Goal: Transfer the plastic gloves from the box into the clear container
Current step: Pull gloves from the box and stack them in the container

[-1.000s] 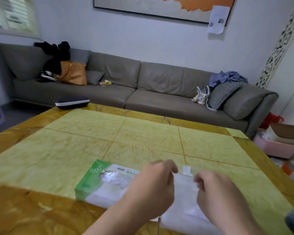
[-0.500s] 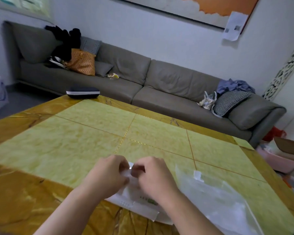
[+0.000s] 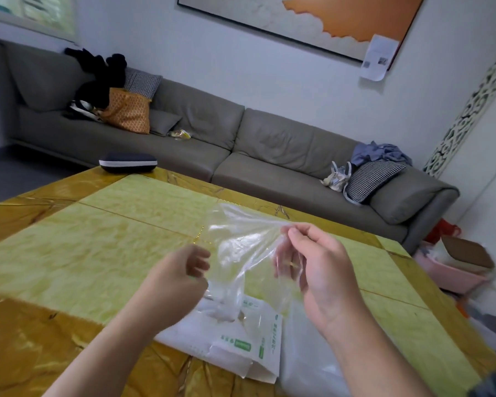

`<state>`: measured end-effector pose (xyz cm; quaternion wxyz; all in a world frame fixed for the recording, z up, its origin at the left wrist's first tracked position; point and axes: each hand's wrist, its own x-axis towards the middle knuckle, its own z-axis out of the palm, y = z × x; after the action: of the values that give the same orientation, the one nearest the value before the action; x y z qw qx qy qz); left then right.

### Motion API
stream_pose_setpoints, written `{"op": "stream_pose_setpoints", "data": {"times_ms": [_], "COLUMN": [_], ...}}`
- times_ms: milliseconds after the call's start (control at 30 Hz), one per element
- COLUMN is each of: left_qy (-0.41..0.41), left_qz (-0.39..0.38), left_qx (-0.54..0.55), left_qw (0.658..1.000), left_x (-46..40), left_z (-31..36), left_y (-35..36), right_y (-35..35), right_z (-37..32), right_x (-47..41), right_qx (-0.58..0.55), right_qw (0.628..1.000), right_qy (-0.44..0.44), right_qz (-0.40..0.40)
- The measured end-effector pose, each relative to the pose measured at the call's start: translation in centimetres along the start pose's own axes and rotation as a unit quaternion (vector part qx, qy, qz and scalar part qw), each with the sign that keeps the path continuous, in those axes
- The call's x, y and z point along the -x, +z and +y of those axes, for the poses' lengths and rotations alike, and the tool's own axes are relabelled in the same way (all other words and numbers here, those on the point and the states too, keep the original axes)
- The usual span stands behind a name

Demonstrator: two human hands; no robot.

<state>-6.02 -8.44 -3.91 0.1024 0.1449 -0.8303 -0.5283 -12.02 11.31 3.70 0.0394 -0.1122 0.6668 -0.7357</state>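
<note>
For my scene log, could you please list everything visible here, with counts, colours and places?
plastic glove: one, clear, held up above the table between both hands
glove box: one, white with green print, flat on the table's near edge
clear bag: one, transparent, on the table right of the box
table: one, yellow-green with amber border
case: one, dark with a white band, far left table corner
sofa: one, grey, against the wall
checked cushions: two, black-and-white, one at each sofa end
orange bag: one, left on the sofa
painting: one, orange and white, on the wall
left hand: one, grip on the glove's lower edge
right hand: one, pinching the glove's top
</note>
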Motion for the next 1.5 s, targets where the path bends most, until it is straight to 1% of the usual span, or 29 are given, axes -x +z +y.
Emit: {"op": "stream_pose_setpoints", "data": {"times_ms": [33, 67, 100, 133, 167, 200, 267, 333, 367, 400, 433, 500, 567, 633, 767, 833, 867, 933, 967, 1000, 1067, 1100, 1133, 1200, 1267, 1300, 1333, 1400, 1500], "left_qy": [-0.006, -0.023, -0.049, -0.069, -0.074, -0.072, -0.081, -0.089, -0.083, -0.071, -0.051, 0.006, 0.062, 0.101, 0.141, 0.138, 0.134, 0.137, 0.157, 0.196, 0.309, 0.354, 0.375, 0.361, 0.280, 0.237, 0.203, 0.161, 0.119], "left_qz": [-0.011, -0.035, -0.063, -0.087, -0.103, -0.106, -0.076, -0.041, -0.026, -0.012, -0.009, -0.027, -0.068, -0.110, -0.162, -0.172, -0.180, -0.185, -0.162, -0.120, -0.005, 0.018, 0.013, -0.038, -0.114, -0.148, -0.176, -0.219, -0.272], "left_qx": [0.129, 0.255, 0.354, 0.394, 0.381, 0.348, 0.304, 0.309, 0.302, 0.292, 0.274, 0.202, 0.111, 0.044, -0.084, -0.141, -0.161, -0.200, -0.237, -0.292, -0.374, -0.377, -0.374, -0.387, -0.387, -0.382, -0.384, -0.398, -0.383], "left_qw": [0.992, 0.966, 0.932, 0.913, 0.916, 0.929, 0.946, 0.946, 0.949, 0.954, 0.960, 0.979, 0.990, 0.988, 0.973, 0.965, 0.961, 0.952, 0.945, 0.929, 0.875, 0.856, 0.848, 0.848, 0.871, 0.881, 0.884, 0.876, 0.875], "left_x": [0.3, 0.8, 1.2, 1.4, 1.6, 1.8, 2.2, 2.2, 2.1, 2.1, 2.2, 2.6, 3.0, 3.2, 2.7, 2.4, 2.1, 1.7, 1.5, 1.4, 1.9, 2.6, 3.1, 3.7, 3.3, 2.9, 2.5, 1.7, 0.9], "left_z": [1.4, 2.7, 3.7, 4.4, 4.6, 4.8, 4.9, 5.0, 5.1, 5.2, 5.6, 6.8, 8.6, 10.2, 12.3, 13.4, 13.9, 15.0, 15.3, 15.5, 15.2, 14.9, 14.6, 13.0, 10.9, 10.0, 9.3, 8.4, 8.4], "left_y": [-0.2, -0.3, -0.3, 0.1, 0.5, 1.3, 3.0, 4.2, 4.7, 4.9, 5.1, 5.0, 5.5, 6.4, 8.4, 9.0, 9.0, 9.2, 9.4, 10.1, 11.4, 12.7, 14.1, 16.5, 18.0, 18.3, 18.5, 18.8, 19.3], "right_y": [-0.5, -0.8, -1.1, -1.5, -1.7, -2.0, -2.6, -3.4, -4.2, -5.0, -6.0, -7.8, -8.9, -9.1, -9.9, -11.2, -12.0, -13.7, -14.4, -15.2, -16.0, -16.4, -16.9, -17.5, -18.1, -18.6, -19.1, -19.8, -20.3], "right_z": [0.0, 0.2, 0.5, 0.7, 1.0, 1.3, 1.8, 2.2, 2.3, 2.4, 2.5, 2.3, 1.2, 0.0, -1.8, -2.2, -2.1, -1.5, -1.3, -0.7, 0.3, 0.9, 1.5, 2.5, 3.2, 3.5, 3.8, 4.2, 4.4], "right_x": [0.2, 0.5, 0.8, 1.2, 1.6, 2.1, 3.1, 3.9, 4.2, 4.4, 4.5, 4.4, 4.3, 3.9, 3.9, 3.9, 3.8, 3.5, 3.2, 3.1, 2.8, 2.8, 2.7, 2.4, 2.1, 2.0, 2.0, 2.1, 2.0], "right_qx": [-0.023, -0.039, -0.044, -0.045, -0.046, -0.053, -0.081, -0.107, -0.096, -0.055, 0.010, 0.133, 0.160, 0.159, 0.240, 0.292, 0.292, 0.249, 0.217, 0.186, 0.153, 0.149, 0.158, 0.176, 0.197, 0.241, 0.304, 0.413, 0.487], "right_qw": [1.000, 0.999, 0.998, 0.997, 0.996, 0.994, 0.989, 0.981, 0.980, 0.982, 0.984, 0.984, 0.982, 0.980, 0.965, 0.954, 0.954, 0.963, 0.970, 0.975, 0.978, 0.976, 0.972, 0.967, 0.963, 0.954, 0.937, 0.898, 0.862], "right_qy": [0.018, 0.035, 0.050, 0.063, 0.075, 0.089, 0.123, 0.160, 0.174, 0.181, 0.174, 0.116, 0.070, 0.063, 0.058, 0.057, 0.068, 0.100, 0.110, 0.119, 0.135, 0.147, 0.156, 0.168, 0.172, 0.169, 0.158, 0.130, 0.117], "right_qz": [0.008, 0.014, 0.021, 0.027, 0.027, 0.026, 0.021, 0.009, -0.001, -0.017, -0.030, -0.041, -0.067, -0.101, -0.090, -0.047, -0.019, 0.019, 0.029, 0.037, 0.053, 0.064, 0.072, 0.072, 0.062, 0.059, 0.061, 0.076, 0.082]}}
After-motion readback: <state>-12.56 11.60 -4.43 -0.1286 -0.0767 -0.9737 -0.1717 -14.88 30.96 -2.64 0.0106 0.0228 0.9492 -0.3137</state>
